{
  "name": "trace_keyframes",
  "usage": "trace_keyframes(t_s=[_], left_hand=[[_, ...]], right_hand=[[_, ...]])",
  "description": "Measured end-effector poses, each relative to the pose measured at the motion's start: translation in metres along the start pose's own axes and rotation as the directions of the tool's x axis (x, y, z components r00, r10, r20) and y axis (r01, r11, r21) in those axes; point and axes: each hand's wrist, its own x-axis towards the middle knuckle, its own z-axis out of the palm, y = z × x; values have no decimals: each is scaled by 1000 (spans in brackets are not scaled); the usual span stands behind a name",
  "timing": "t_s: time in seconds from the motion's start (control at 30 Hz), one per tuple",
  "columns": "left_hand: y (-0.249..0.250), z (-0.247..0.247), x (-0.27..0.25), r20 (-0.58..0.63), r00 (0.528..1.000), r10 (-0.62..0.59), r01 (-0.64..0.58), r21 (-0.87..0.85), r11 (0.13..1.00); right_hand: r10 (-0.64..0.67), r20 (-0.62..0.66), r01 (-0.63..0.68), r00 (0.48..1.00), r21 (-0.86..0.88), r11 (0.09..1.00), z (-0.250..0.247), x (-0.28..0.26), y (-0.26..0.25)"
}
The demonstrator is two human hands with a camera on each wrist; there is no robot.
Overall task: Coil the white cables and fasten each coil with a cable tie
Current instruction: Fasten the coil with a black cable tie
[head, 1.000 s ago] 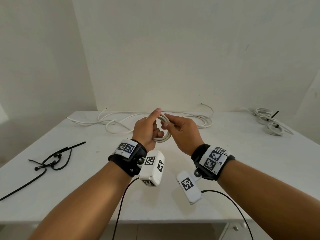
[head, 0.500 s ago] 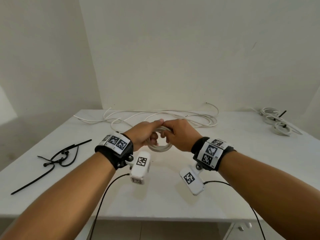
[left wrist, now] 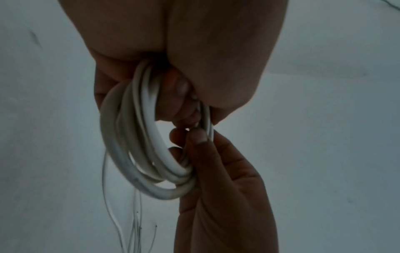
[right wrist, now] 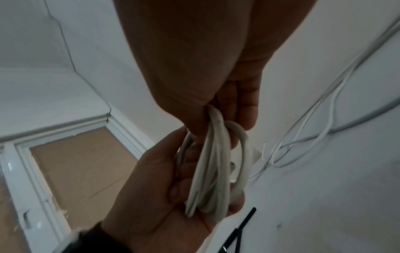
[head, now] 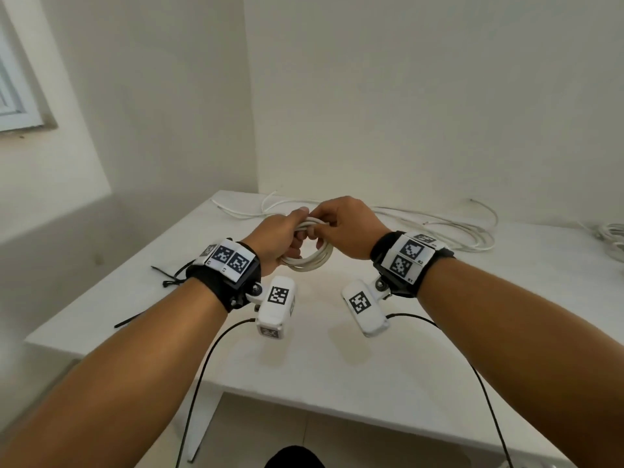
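Note:
A small coil of white cable (head: 312, 261) hangs above the table between both hands. My left hand (head: 287, 233) grips the coil's top and left side, knuckles up. My right hand (head: 341, 224) pinches the top strands right beside it. In the left wrist view the coil (left wrist: 138, 162) passes through my left hand's curled fingers (left wrist: 180, 89), and the right hand (left wrist: 192, 137) pinches its far side. The right wrist view shows the coil (right wrist: 214, 171) lying across the left palm (right wrist: 155, 179). A black cable tie (right wrist: 245, 220) lies on the table below.
Black cable ties (head: 169, 280) lie near the white table's (head: 337, 373) left edge, partly hidden by my left wrist. Loose white cables (head: 449, 228) sprawl along the back by the wall. More coiled white cable (head: 613, 233) sits at the far right. A window (right wrist: 75, 162) is on the left.
Both hands have rolled knuckles-up and closed together over the top of the coil, which now hangs beneath them. The head view has swung left, so the table looks skewed.

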Motion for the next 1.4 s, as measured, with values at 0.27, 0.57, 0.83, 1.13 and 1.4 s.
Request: trace_keyframes(t_s=[0.27,0.57,0.83,1.13,1.4], left_hand=[[-27,-100,-14,-325,945,-47,42,-21,999],[-37,-185,-17,-472,878,-76,59,-51,997],[-36,-199,-12,-470,877,-98,60,-94,994],[-23,-170,1,-440,895,-71,40,-78,996],[-5,-96,31,-348,937,-23,-3,-74,997]], right_hand=[[102,212,-139,972,165,976,67,60,-22],[140,331,31,933,-461,887,136,121,-20],[173,337,33,925,-525,851,182,147,-8],[143,247,-19,958,-445,895,158,139,3],[165,-120,-173,979,-61,983,42,88,36]])
